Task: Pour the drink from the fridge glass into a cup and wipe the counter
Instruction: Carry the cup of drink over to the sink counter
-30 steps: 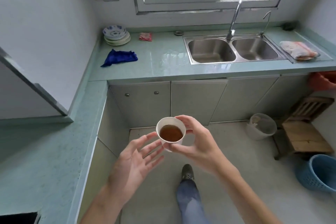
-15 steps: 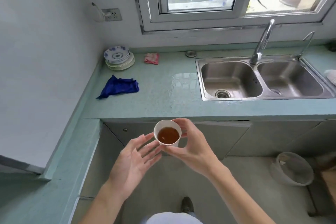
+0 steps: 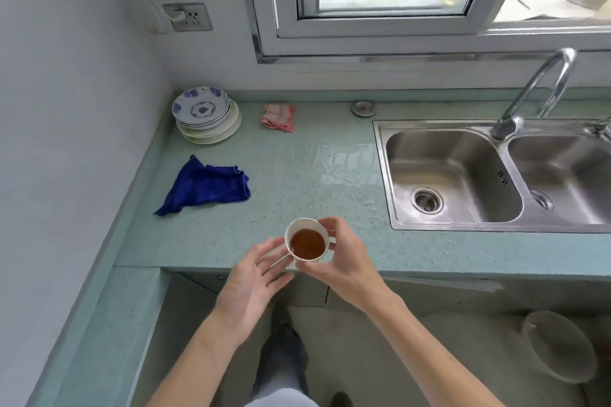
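- Right hand [image 3: 344, 261]: fingers curled round cup [image 3: 305, 223] of brown drink [image 3: 307, 244], over front edge of table [image 3: 297, 175].
- Left hand [image 3: 251, 281]: fingers straight and apart, just left of cup; contact unclear.
- Cloth [image 3: 205, 185]: on table, well beyond left fingers.

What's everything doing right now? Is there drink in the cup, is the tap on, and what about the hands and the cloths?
Cup, upright, brown drink inside, held at the front edge of the counter.
Right hand, gripping the cup.
Left hand, open, beside the cup.
Blue cloth, crumpled on the counter.
Pink cloth, bunched at the back of the counter.
Plates, stacked in the corner.
Tap, off, no water running.
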Motion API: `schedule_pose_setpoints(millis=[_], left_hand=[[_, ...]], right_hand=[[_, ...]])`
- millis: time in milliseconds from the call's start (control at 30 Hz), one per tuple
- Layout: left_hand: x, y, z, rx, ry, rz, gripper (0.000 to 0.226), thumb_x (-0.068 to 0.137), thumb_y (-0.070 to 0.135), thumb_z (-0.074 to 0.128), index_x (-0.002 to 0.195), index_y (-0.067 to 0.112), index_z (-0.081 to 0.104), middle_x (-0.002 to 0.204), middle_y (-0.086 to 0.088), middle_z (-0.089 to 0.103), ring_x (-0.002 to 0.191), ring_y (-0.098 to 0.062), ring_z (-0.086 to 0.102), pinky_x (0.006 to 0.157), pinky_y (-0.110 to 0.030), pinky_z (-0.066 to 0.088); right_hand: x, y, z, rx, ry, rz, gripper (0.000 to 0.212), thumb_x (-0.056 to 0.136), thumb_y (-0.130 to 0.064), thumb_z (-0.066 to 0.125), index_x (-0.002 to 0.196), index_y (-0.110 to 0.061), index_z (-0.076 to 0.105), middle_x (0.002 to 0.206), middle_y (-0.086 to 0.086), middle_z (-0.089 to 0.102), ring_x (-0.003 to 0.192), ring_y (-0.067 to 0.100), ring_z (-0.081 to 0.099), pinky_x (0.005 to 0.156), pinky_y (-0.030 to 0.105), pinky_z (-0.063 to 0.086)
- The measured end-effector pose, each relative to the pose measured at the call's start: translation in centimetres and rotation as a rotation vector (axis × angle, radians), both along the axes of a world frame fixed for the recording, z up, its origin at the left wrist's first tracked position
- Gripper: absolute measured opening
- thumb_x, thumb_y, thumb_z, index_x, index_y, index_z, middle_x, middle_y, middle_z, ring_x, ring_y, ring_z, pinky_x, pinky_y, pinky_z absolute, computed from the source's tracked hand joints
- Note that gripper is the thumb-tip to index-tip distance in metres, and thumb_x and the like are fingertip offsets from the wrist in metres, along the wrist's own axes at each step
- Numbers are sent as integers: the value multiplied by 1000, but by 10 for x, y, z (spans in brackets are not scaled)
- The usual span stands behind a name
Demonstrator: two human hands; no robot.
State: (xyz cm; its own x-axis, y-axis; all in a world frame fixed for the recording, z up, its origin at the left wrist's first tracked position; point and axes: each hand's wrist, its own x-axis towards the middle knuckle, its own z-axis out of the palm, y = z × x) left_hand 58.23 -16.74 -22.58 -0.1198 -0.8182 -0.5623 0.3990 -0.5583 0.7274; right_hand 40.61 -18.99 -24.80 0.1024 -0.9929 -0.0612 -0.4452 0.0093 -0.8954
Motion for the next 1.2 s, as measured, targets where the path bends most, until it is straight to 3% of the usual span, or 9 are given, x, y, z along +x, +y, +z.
schedule_pose_setpoints(millis=[233,400,633,867,967,1067,1200], left_hand=[[31,-100,-28,7,-149,-58,36,103,35,46,129,16,63,127,-1,71,122,-20,64,110,-51,46],[53,-153,-53,81,-175,-90,30,102,34,48,118,19,68,115,6,76,119,-17,65,105,-46,50],[73,-198,-78,137,-182,-200,36,102,38,49,127,18,65,127,3,70,123,-15,63,105,-45,51],[77,-208,-88,161,-132,-258,26,101,38,51,117,27,67,124,8,70,122,-13,62,106,-47,49],[81,-211,-93,177,-152,-261,32,101,37,52,126,20,63,129,3,67,121,-15,62,104,-45,51],[97,-222,-104,49,-480,-216,38,101,27,55,138,16,55,139,0,59,122,-13,59,102,-35,51],[135,-232,-129,-272,-1181,-308,39,99,15,54,137,20,59,151,-3,47,138,-22,42,113,-37,40]], right_hand=[[40,-97,-34,135,65,-66,54,67,-29,82,109,-30,48,104,-15,57,94,-1,58,81,23,53],[68,-144,-63,237,107,-98,54,67,-21,81,108,-28,47,102,-13,58,91,1,58,74,19,49],[87,-177,-87,295,159,-120,61,70,-25,84,117,-23,45,106,-11,58,93,3,59,77,21,52],[90,-185,-94,363,220,-126,65,68,-23,86,116,-25,43,105,-11,55,91,0,57,69,15,44],[91,-185,-99,413,252,-99,85,66,-23,87,134,-23,36,123,-6,52,113,11,56,89,19,47],[94,-186,-94,403,336,-16,108,69,-30,84,151,-23,16,145,0,37,133,18,38,112,34,34],[101,-192,-79,191,428,50,85,79,-51,68,149,-25,26,147,-2,36,133,17,35,112,35,28]])
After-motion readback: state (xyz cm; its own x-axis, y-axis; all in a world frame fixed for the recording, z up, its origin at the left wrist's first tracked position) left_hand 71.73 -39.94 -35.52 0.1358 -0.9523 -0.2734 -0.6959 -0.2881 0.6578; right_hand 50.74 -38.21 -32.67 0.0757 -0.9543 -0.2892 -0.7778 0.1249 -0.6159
